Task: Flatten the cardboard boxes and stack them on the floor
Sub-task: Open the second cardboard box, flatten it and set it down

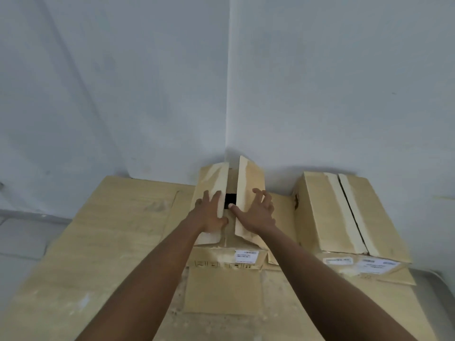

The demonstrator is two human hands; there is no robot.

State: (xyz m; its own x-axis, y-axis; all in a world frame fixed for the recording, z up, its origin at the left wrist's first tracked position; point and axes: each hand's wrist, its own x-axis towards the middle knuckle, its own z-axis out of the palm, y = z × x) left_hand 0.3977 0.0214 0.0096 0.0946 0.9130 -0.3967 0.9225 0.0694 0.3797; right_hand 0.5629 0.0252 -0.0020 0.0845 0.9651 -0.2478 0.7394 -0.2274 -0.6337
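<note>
A tan cardboard box (229, 257) stands in the room corner with its two top flaps parted and a dark gap between them. My left hand (209, 212) lies on the left flap (211, 178), fingers at its inner edge. My right hand (256, 212) grips the right flap (250, 175), thumb hooked under the inner edge, fingers spread on top. That flap is raised higher than the left one. A second box (344, 212) stands to the right, its taped top seam split. Flattened cardboard (98, 242) lies spread on the floor beneath and to the left.
Two white walls (123, 94) meet in a corner right behind the boxes. Grey floor tiles (22, 239) show at the far left. White labels are stuck on the near faces of both boxes. A flattened flap (221, 291) lies in front of the centre box.
</note>
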